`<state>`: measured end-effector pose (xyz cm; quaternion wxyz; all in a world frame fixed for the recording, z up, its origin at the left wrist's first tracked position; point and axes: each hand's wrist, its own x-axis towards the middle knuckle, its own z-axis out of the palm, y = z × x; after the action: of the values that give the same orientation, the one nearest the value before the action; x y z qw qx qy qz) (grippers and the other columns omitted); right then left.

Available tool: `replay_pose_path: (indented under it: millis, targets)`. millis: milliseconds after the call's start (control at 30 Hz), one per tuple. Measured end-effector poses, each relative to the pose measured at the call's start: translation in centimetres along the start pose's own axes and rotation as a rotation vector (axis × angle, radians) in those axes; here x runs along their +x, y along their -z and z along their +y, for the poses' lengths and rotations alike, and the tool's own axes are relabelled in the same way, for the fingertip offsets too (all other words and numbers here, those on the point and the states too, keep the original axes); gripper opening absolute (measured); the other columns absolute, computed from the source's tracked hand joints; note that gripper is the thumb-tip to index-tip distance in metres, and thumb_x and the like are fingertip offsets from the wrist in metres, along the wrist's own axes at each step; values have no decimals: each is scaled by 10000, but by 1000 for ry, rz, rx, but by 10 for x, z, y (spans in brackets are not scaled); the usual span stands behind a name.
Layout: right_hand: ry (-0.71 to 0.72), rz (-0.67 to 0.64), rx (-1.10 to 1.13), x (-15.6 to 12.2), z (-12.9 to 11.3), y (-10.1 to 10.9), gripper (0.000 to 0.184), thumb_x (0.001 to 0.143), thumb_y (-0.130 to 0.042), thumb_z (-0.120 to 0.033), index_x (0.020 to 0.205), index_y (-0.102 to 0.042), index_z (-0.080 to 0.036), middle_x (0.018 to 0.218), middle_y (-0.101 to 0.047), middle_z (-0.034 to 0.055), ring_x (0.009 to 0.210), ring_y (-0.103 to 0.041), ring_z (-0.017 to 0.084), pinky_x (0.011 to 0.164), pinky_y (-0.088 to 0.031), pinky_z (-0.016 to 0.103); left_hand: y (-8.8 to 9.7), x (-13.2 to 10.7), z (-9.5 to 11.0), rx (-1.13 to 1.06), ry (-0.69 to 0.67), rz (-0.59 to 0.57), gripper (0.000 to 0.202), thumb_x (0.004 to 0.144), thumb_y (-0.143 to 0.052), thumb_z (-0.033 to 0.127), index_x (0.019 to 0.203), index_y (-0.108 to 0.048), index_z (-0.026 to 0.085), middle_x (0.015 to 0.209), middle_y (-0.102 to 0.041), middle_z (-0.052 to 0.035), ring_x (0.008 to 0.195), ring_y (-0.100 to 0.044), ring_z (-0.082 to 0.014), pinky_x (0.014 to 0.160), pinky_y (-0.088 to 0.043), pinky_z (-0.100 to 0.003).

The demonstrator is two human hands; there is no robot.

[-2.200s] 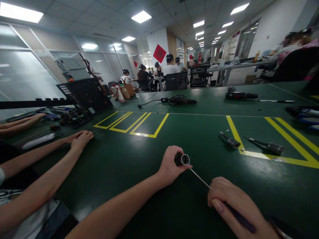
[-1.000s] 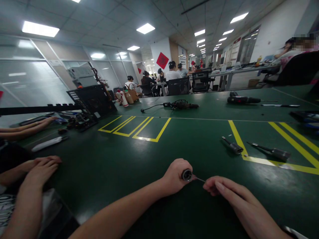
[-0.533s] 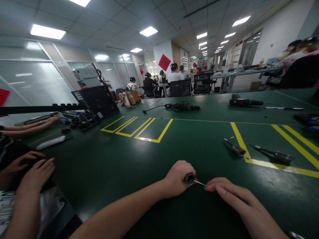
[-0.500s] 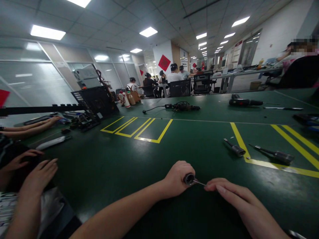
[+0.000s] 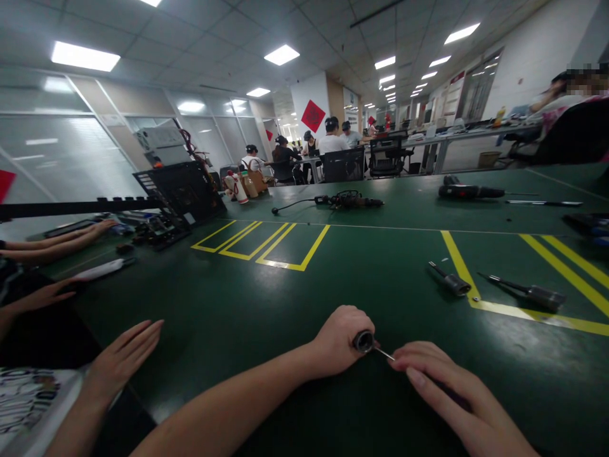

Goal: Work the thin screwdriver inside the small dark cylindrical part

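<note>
My left hand is closed around a small dark cylinder with a metal rim, held just above the green table. A thin metal rod runs from the cylinder's open end to my right hand. The right hand's fingers are curled around the rod's dark handle, which is mostly hidden under them. The two hands sit close together near the table's front edge.
Two loose screwdriver-like tools lie on the yellow floor-tape lines to the right. A cabled tool and a black power driver lie farther back. A co-worker's hands rest at the left, near a black rack.
The rod has gone deeper into the cylinder and my right hand has closed in on the left. The co-worker's hands at the left have shifted, one now lying flat nearer me.
</note>
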<state>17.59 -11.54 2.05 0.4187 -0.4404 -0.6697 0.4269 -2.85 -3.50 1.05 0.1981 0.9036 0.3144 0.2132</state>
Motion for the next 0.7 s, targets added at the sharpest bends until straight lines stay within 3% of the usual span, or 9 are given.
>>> replay_pose_path:
  millis: [300, 500, 700]
  targets:
    - [-362, 23, 244, 2, 9, 1, 374, 817, -532, -519, 938, -739, -232, 1099, -696, 77, 1099, -578, 306, 994, -396, 484, 3, 0, 1, -121, 48, -2, 182, 762, -637, 272, 684, -511, 165, 670, -529, 14, 647, -469, -124, 671, -382, -251]
    - [-271, -35, 119, 0, 1, -1, 290, 816, -558, -482, 953, -728, -291, 1130, -661, 41, 1117, -554, 270, 1004, -388, 386, 3, 1, 1, -152, 110, 19, 176, 750, -644, 231, 683, -496, 163, 671, -509, 23, 644, -461, -115, 678, -383, -241]
    - [-238, -41, 79, 0, -2, -1, 272, 806, -564, -482, 909, -734, -297, 1090, -663, 37, 1114, -547, 266, 975, -407, 349, 4, 0, 0, -133, 96, -35, 149, 742, -647, 204, 720, -505, 163, 707, -525, 20, 666, -473, -116, 680, -385, -240]
